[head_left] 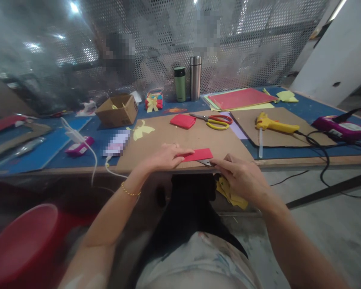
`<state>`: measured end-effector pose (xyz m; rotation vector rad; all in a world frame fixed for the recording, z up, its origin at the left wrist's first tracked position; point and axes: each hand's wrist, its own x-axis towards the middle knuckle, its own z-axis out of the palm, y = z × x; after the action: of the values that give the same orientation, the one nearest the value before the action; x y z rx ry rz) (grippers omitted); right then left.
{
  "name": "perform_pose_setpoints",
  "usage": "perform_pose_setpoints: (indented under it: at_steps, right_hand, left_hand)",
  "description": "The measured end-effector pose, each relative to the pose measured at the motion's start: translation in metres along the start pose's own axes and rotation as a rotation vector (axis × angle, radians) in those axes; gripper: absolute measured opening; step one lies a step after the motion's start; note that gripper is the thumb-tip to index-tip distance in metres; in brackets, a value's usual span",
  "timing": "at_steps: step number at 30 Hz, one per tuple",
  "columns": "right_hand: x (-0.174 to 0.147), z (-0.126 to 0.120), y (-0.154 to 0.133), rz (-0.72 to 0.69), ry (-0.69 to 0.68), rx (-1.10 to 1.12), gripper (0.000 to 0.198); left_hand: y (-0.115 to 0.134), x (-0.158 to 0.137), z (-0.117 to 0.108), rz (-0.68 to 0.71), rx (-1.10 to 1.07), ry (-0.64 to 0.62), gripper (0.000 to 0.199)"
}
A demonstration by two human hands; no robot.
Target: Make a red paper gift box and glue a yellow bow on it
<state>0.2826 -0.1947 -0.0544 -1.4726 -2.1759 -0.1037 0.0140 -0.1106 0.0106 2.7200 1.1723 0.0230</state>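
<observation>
A folded strip of red paper (203, 153) lies at the front edge of the brown cardboard sheet (165, 136). My left hand (167, 155) holds its left end, with the index finger over the paper and the thumb just in front. In my right hand (236, 171), closed with thumb and fingers together, is a flat grey metal blade (205, 162). The blade's tip lies along the strip's near edge; its handle is hidden by the hand. Behind the strip sit a folded red paper piece (183, 121) and scissors (219, 121) with red and yellow handles.
A yellow glue gun (275, 123) rests on a cardboard pad at right, its black cord trailing off. Paper sheets (242, 98), two bottles (179, 84) and a cardboard box (117, 110) stand behind. Left are a charging phone (116, 143) and a red stool (27, 245).
</observation>
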Motion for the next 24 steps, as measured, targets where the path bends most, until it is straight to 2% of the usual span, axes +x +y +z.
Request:
perform_pose_setpoints:
  at_steps: [6, 14, 24]
  right_hand:
    - [0.003, 0.0, -0.001, 0.001, -0.023, 0.003, 0.044]
    - [-0.004, -0.001, 0.007, -0.012, 0.017, -0.009, 0.044]
    - [-0.001, 0.001, 0.008, -0.045, 0.003, 0.084, 0.042]
  left_hand:
    - [-0.003, 0.001, 0.003, 0.011, 0.012, 0.013, 0.051]
    - [-0.004, 0.001, 0.001, 0.027, -0.017, -0.006, 0.051]
    - [-0.004, 0.002, 0.0, 0.029, -0.006, -0.024, 0.05]
